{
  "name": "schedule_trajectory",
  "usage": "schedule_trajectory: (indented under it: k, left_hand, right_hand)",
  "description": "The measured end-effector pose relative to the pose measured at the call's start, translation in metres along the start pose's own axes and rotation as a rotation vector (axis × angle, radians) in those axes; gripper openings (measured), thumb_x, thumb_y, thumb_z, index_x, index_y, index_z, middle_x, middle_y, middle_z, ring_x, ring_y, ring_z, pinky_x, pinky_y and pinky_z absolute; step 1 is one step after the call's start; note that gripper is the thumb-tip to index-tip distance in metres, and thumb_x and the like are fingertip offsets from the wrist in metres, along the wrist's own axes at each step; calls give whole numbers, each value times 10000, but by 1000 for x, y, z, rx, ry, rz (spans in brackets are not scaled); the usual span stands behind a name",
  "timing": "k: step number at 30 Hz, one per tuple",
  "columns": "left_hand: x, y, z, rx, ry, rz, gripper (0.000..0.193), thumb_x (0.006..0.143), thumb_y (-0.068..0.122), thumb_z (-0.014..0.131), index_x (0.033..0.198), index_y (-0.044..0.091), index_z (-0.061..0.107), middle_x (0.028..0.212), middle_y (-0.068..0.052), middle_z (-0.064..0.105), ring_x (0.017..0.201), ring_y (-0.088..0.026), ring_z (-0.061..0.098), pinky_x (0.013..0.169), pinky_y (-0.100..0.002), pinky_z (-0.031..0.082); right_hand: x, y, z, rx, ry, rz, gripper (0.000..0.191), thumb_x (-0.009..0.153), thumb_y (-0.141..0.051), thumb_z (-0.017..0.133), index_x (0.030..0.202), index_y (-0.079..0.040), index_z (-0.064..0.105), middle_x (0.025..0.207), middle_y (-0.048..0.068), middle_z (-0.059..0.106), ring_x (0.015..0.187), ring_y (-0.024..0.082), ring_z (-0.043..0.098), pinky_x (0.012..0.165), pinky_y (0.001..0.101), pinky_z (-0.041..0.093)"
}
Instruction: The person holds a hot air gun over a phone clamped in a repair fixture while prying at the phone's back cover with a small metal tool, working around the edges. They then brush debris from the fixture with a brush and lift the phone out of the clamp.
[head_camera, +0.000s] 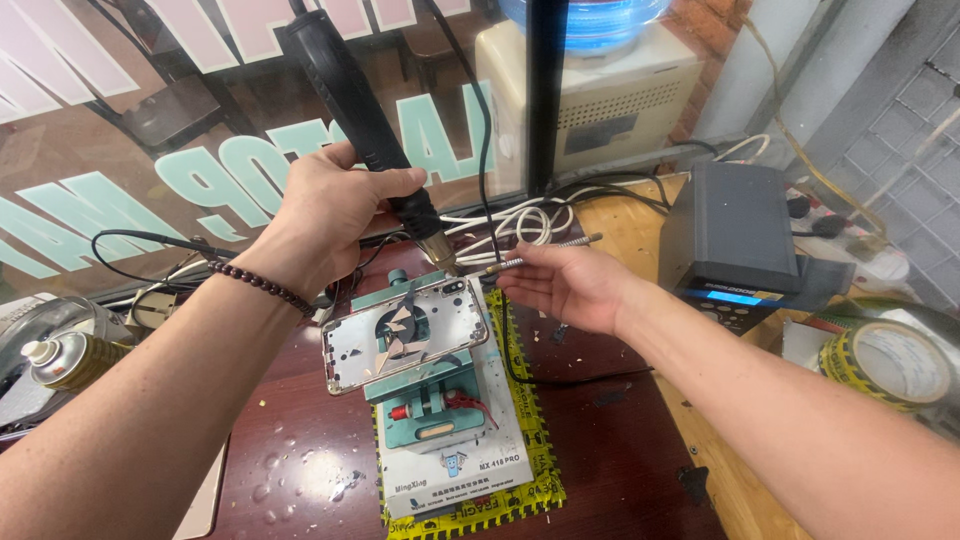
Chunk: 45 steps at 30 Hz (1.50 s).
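My left hand (330, 215) grips a black hot-air wand (352, 105), its nozzle pointing down at the top right corner of a white phone back housing (405, 332). The housing lies face up, clamped on a teal fixture (432, 405). That fixture stands on a white base with yellow-and-black tape around its edge. My right hand (570, 285) holds a thin metal tool (548, 252) by its tip end, just right of the nozzle, with the fingers curled around it.
A dark grey rework station (735, 235) with a lit blue display stands at the right. A roll of yellow-and-black tape (885, 360) lies further right. White and black cables (520, 220) coil behind. A spray can (70, 360) lies at left.
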<state>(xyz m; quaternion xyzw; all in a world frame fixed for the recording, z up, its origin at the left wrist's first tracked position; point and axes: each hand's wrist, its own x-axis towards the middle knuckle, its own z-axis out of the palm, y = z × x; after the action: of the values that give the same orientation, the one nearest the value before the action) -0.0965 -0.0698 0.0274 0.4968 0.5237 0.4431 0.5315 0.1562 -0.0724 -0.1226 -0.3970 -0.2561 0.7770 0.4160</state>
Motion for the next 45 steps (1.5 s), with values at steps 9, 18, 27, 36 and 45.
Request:
schedule_trajectory:
  k: [9,18,27,36,45]
  left_hand:
    - [-2,1,1,65,-7,-22,301,844,46,745,1125,-26,664,996,-144,739,889,-238,763,828,-348,671]
    - [2,4,-12,-44,30,18,284,835,33,756,1089,-46,655,950,-126,721,837,-240,748,774,-390,672]
    - [-1,8,-22,-80,44,6,279,837,37,753,1082,-52,653,978,-129,698,843,-264,746,762,-388,686]
    - [-8,4,-11,-43,69,-81,285,852,60,741,1108,-33,657,1024,-125,688,910,-256,749,840,-336,672]
    - [-2,0,-10,-38,46,-77,290,852,61,743,1108,-34,647,1045,-128,688,942,-253,743,886,-323,659]
  right_hand:
    - [8,4,-7,52,-61,40,194,962,-202,658,1035,-25,690,1042,117,733,1006,220,708,963,353,586]
    - [-5,-15,26,-131,-33,-195,169,983,-204,655,1049,-50,681,973,89,730,898,192,717,848,360,598]
    - [-24,-10,30,-328,102,-268,144,957,-213,660,996,-74,656,936,85,729,796,191,705,687,341,566]
    - [-26,-2,28,-296,143,-262,169,976,-241,643,1026,-81,659,959,83,733,825,175,704,696,321,568]
    - [-28,-1,23,-284,90,-245,142,975,-221,641,1016,-86,653,965,80,730,837,172,708,710,326,570]
